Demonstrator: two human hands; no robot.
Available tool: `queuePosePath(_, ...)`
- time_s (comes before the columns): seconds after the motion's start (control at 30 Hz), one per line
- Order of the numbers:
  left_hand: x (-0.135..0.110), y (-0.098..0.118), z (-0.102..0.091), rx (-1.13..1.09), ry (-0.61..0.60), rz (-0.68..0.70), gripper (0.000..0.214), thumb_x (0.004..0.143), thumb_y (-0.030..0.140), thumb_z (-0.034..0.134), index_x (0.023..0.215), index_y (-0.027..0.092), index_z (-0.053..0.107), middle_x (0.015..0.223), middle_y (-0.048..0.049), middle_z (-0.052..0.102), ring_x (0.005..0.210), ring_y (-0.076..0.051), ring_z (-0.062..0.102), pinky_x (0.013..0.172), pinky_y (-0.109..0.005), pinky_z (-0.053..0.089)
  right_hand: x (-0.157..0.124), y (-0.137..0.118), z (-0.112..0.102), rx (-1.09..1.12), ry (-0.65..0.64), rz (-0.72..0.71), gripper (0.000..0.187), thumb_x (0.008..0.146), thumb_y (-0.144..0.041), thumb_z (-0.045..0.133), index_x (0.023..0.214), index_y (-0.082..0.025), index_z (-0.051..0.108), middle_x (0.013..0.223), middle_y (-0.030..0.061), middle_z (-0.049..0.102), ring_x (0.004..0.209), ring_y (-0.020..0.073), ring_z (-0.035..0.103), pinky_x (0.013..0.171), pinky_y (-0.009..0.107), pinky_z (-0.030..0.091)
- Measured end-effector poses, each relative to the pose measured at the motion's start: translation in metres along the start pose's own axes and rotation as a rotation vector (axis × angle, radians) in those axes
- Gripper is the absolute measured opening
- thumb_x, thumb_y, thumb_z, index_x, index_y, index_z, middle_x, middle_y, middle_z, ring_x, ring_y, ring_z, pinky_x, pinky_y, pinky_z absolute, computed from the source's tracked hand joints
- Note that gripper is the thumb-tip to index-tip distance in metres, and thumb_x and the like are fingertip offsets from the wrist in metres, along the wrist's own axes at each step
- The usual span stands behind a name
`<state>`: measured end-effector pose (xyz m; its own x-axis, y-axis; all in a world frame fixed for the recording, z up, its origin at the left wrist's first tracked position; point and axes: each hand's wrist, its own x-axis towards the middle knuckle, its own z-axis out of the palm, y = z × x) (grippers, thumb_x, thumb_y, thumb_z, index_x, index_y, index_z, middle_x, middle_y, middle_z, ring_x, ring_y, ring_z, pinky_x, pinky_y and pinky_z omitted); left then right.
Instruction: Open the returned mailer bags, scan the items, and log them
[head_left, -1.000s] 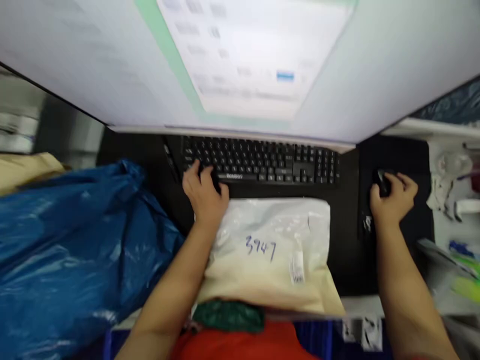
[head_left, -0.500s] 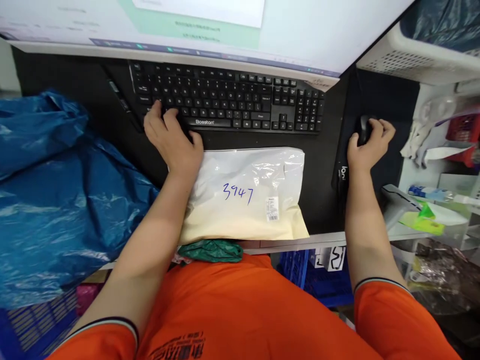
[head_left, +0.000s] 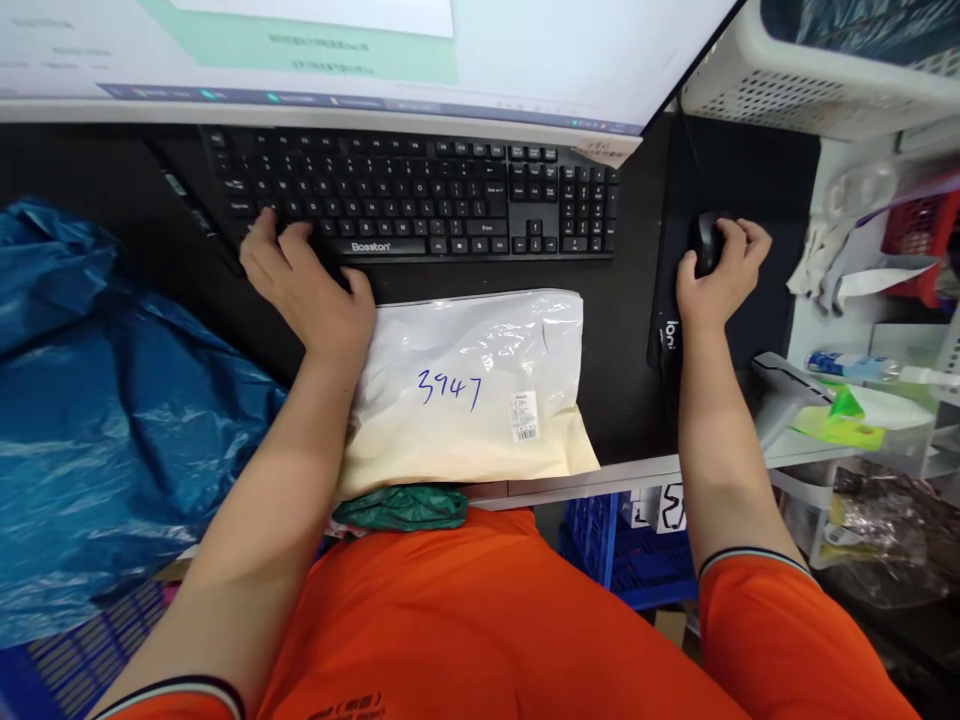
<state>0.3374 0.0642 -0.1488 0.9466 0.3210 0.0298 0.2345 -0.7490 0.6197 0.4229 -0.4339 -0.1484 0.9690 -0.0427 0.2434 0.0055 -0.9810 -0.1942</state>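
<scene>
My left hand [head_left: 311,290] rests with fingers apart on the left end of the black keyboard [head_left: 465,195], thumb just below its front edge. On the dark mouse pad [head_left: 772,190], my right hand [head_left: 724,275] is wrapped round a black computer mouse [head_left: 706,243]. Between my forearms lies a pale plastic mailing bag [head_left: 480,340], marked "3947" in blue ink and bearing a small barcode label [head_left: 524,416]. A monitor [head_left: 540,60] stands behind the keyboard, its screen lit.
Blue plastic sheeting [head_left: 112,420] heaps up on the left. A black pen [head_left: 187,205] lies beside the keyboard. At the right are a white perforated basket [head_left: 750,90], a grey handheld scanner [head_left: 780,395] and a bottle [head_left: 851,366]. Below the desk edge sits a blue crate [head_left: 592,535].
The camera view has shifted, so the desk items appear further left. Both hands keep their places on the keyboard and mouse.
</scene>
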Motion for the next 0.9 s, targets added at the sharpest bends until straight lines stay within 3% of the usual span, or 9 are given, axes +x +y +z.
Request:
queuePosePath(0.17,0.0,0.008,-0.001,-0.02,-0.003,-0.007,0.053,0.09,0.054,0.038,0.111,0.012,0.064,0.162,-0.0075,0.037,0.153,-0.028,-0.03,0.117,-0.065,-0.011,-0.001,0.001,0.0,0.027,0.006,0.008,0.051,0.088,-0.03,0.052,0.137,-0.018,0.046,0.142,0.0207,0.035,0.135,0.0376,0.043,0.108,0.059,0.04)
queuePosePath(0.3,0.001,0.014,-0.004,-0.017,0.029,-0.006,0.049,0.089,0.053,0.042,0.11,0.015,0.064,0.163,-0.0048,0.036,0.155,-0.029,-0.024,0.121,-0.062,-0.01,0.0,0.003,0.002,0.033,0.024,-0.006,0.052,0.086,-0.03,0.053,0.136,-0.017,0.048,0.141,0.0203,0.037,0.134,0.0366,0.044,0.109,0.058,0.04)
queuePosePath(0.43,0.002,0.014,-0.005,0.041,0.093,-0.018,0.048,0.087,0.049,0.05,0.118,0.014,0.06,0.164,-0.0069,0.032,0.158,-0.033,-0.008,0.124,-0.063,-0.002,0.0,0.005,0.003,0.035,0.068,-0.011,0.052,0.083,-0.028,0.057,0.133,-0.017,0.052,0.139,0.0188,0.041,0.133,0.0342,0.046,0.109,0.054,0.041)
queuePosePath(0.6,0.006,0.01,0.0,0.078,0.124,-0.017,0.058,0.081,0.031,0.059,0.136,0.013,0.049,0.161,-0.0168,0.031,0.155,-0.036,0.017,0.127,-0.061,0.007,0.0,0.005,0.004,0.03,0.085,-0.018,0.053,0.081,-0.029,0.059,0.133,-0.017,0.054,0.139,0.0181,0.044,0.129,0.0324,0.051,0.107,0.052,0.044)
queuePosePath(0.73,0.008,0.01,-0.004,0.156,0.172,0.013,0.058,0.078,0.023,0.059,0.134,0.009,0.052,0.156,-0.0244,0.036,0.149,-0.04,0.028,0.124,-0.062,0.018,-0.002,-0.002,-0.003,0.058,0.093,-0.033,0.055,0.08,-0.032,0.06,0.133,-0.016,0.057,0.14,0.0175,0.048,0.128,0.0334,0.054,0.104,0.052,0.047)
queuePosePath(0.9,0.011,0.011,-0.013,0.247,0.218,0.054,0.05,0.081,0.02,0.057,0.13,0.008,0.055,0.149,-0.026,0.045,0.142,-0.041,0.04,0.119,-0.061,0.028,-0.004,-0.011,-0.004,0.049,0.126,0.041,0.051,0.084,-0.038,0.06,0.132,-0.019,0.063,0.14,0.0167,0.054,0.127,0.0362,0.056,0.103,0.053,0.049)
